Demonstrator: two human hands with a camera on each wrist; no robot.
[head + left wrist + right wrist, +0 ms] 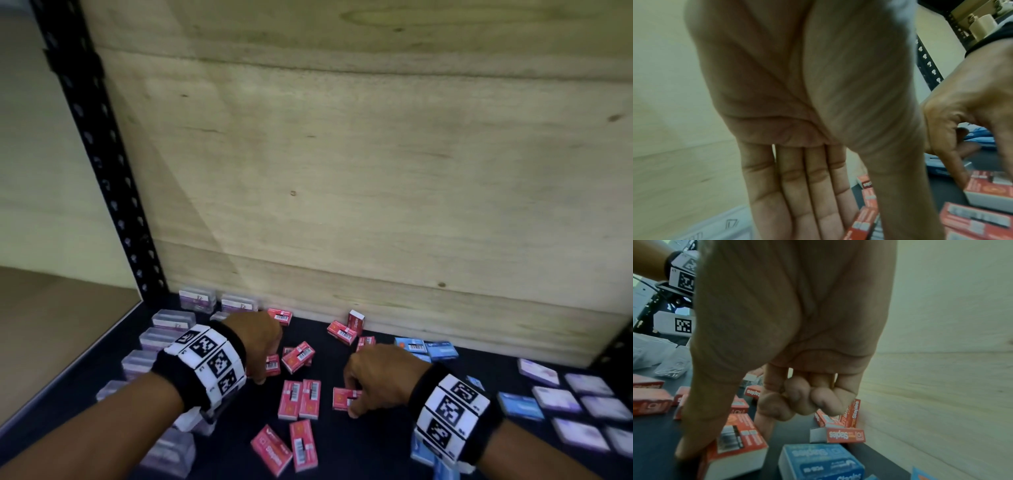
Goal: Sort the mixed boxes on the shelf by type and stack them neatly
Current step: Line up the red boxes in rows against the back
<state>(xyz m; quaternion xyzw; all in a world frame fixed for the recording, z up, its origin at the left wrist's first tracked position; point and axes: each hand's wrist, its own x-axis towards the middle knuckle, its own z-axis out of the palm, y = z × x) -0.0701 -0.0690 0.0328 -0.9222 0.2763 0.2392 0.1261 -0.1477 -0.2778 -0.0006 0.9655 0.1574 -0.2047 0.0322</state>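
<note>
Small red staples boxes [299, 399] lie scattered on the dark shelf [376, 452]. My right hand [354, 402] pinches one red box [342, 399] that lies flat on the shelf. In the right wrist view my right hand [725, 444] has its thumb on the near edge of that box [744, 451] and its index finger behind it, with the other fingers curled. My left hand [262, 371] hangs fingers-down over another red box [273, 364]. The left wrist view shows its fingers [807, 203] straight, a red box [863, 224] beside them.
Clear boxes with purple labels stand in rows at the left [164, 337] and lie flat at the right [565, 401]. Blue staples boxes [442, 349] sit near the wooden back panel [376, 205] and under my right wrist. A black upright [102, 171] bounds the left.
</note>
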